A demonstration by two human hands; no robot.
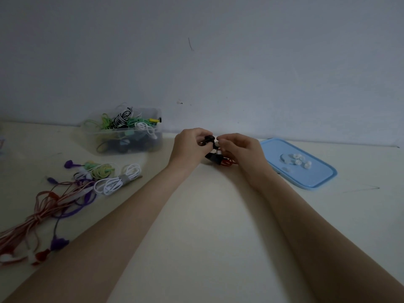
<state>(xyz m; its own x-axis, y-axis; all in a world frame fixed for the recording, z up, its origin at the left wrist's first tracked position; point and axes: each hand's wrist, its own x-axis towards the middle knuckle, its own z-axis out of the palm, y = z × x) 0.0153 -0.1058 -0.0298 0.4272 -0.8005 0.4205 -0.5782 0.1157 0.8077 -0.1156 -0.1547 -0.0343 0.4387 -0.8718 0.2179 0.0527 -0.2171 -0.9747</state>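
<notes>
Forearms: nearest the lens, stretched flat over the cream table, probably braced there to steady fine fingerwork.
Left hand: fingers curled round the black earbud, gripping it just above the tabletop near the wall, its end turned toward the other hand.
Right hand: thumb and fingertips pinching a white ear tip against the earbud's end; seated or merely touching, impossible to tell.
Second earbud: black, dangling below the hands, with a red cable trailing under the right palm.
Blue lid: lying flat just right of the right hand, rim up, apparently serving as a tray to keep the loose spare tips together and within reach.
Clear box: behind and left of the left hand, against the wall, stuffed with tangled earphones, likely awaiting attention.
Left pile: coiled white earphones among green, purple and orange-red sets, kept apart from the box, probably sorted out.
Step in hand: judged as fitting a tip onto the earbud.
</notes>
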